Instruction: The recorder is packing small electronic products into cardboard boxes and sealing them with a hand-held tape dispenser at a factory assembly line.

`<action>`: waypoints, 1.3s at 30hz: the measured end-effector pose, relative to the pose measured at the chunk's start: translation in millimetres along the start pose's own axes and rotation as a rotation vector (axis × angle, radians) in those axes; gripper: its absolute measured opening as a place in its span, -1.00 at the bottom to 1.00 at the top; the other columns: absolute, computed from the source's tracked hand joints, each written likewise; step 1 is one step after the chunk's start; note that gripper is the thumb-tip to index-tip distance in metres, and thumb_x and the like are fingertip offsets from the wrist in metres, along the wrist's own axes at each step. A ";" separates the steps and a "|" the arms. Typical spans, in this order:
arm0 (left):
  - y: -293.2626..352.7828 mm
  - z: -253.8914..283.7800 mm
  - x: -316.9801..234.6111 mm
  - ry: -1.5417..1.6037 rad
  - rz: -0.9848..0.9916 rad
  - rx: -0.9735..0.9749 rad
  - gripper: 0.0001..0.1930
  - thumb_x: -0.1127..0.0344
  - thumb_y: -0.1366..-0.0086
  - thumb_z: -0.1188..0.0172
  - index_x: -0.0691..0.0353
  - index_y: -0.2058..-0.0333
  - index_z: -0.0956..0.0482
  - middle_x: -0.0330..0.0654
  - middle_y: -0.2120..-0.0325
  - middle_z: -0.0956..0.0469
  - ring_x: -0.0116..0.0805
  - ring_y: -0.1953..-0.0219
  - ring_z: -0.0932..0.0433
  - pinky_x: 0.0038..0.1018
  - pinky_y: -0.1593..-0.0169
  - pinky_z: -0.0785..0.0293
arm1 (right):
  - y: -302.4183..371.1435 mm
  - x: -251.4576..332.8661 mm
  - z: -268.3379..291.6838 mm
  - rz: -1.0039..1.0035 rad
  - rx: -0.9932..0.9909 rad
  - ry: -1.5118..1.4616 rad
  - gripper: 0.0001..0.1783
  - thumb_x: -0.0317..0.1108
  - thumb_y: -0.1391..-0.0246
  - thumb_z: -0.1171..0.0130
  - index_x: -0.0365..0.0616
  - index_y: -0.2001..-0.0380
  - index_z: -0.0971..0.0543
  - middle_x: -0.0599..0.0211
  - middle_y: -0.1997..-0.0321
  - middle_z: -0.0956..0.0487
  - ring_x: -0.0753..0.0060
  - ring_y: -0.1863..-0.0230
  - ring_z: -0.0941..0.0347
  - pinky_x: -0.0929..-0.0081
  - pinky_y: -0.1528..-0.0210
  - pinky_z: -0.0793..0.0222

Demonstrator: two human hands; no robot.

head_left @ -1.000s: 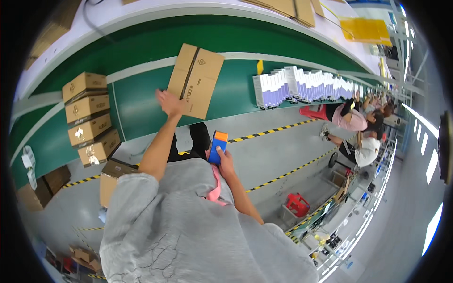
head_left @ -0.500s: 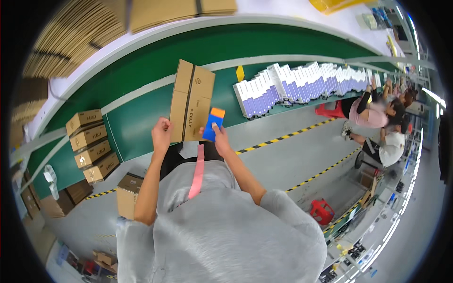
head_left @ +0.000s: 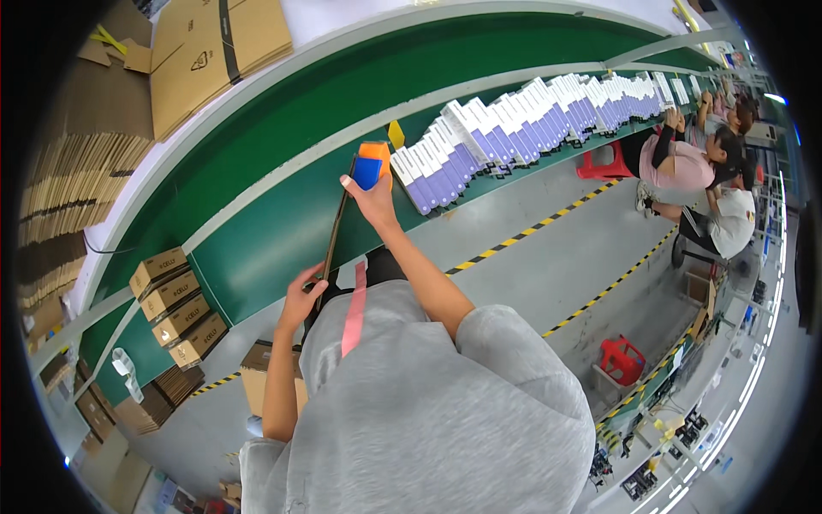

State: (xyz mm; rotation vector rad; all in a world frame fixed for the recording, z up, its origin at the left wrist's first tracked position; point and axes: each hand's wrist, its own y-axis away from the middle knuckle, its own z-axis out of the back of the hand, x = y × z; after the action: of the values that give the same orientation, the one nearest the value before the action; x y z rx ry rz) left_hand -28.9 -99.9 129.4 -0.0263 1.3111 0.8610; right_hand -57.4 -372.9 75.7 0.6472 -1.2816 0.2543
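While left hand pinches edge-on cardboard sheet at its lower end, right hand in closed grip around blue-orange block, green table beyond

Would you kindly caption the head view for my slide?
Left hand holding cardboard, right hand holding a blue-and-orange object over a green bench.

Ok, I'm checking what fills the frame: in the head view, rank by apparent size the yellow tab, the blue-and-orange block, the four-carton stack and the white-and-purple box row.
Largest to smallest:
1. White-and-purple box row
2. Four-carton stack
3. Blue-and-orange block
4. Yellow tab
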 end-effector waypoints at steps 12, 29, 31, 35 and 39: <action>0.5 22.3 25.6 -0.710 -0.022 -0.059 -0.64 0.14 -0.45 0.03 0.38 0.18 -0.56 0.20 0.41 -0.59 0.21 0.34 -0.58 -0.07 0.21 -0.49 | -8.5 -3.9 25.7 -0.006 0.137 0.213 -0.37 -0.24 0.08 -0.37 -0.37 0.05 -0.30 0.17 0.17 -0.54 0.31 0.16 -0.52 0.40 0.07 -0.45; -26.6 32.3 11.0 -0.794 0.136 -0.382 -0.72 0.24 -0.38 0.00 0.28 0.39 -0.59 0.14 0.53 -0.60 0.15 0.41 -0.62 -0.03 0.33 -0.56 | -24.5 51.4 26.7 0.171 0.398 0.753 -0.43 -0.06 0.15 -0.35 -0.37 0.23 -0.54 -0.06 0.35 -0.65 -0.06 0.25 -0.62 0.19 0.17 -0.50; -23.9 49.0 -1.8 -0.699 0.262 -0.725 -0.63 0.19 -0.42 0.04 0.22 0.51 -0.59 0.07 0.58 -0.61 0.08 0.43 -0.64 -0.09 0.37 -0.60 | 0.1 74.5 26.4 0.237 0.531 1.115 -0.32 -0.05 0.12 -0.34 -0.41 0.10 -0.41 -0.16 0.27 -0.63 -0.15 0.18 -0.59 0.07 0.10 -0.48; -47.9 31.3 -12.7 -0.613 0.573 -0.514 -0.62 0.09 -0.43 0.03 0.32 0.21 -0.61 0.21 0.26 -0.62 0.09 0.21 -0.65 -0.10 0.26 -0.62 | 55.6 55.0 1.9 0.115 0.552 1.323 -0.30 0.03 -0.01 -0.27 -0.39 0.04 -0.36 -0.19 0.27 -0.60 -0.17 0.17 -0.58 0.12 0.10 -0.49; -67.6 -34.6 -28.7 -0.796 0.757 -0.649 -0.20 -0.18 -0.36 0.01 0.43 -0.29 -0.13 0.42 -0.30 0.05 0.51 -0.21 -0.20 0.20 -0.07 -0.39 | 72.8 14.6 9.5 0.096 0.636 0.969 -0.23 0.18 -0.11 -0.18 -0.43 0.03 -0.34 -0.12 0.23 -0.60 0.01 0.14 -0.60 0.24 0.12 -0.48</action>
State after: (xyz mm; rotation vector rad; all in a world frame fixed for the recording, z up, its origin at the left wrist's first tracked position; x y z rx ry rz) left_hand -19.6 -179.0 113.3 0.2930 0.2233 1.6942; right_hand -98.7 -322.7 113.0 0.8407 -0.2713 0.9492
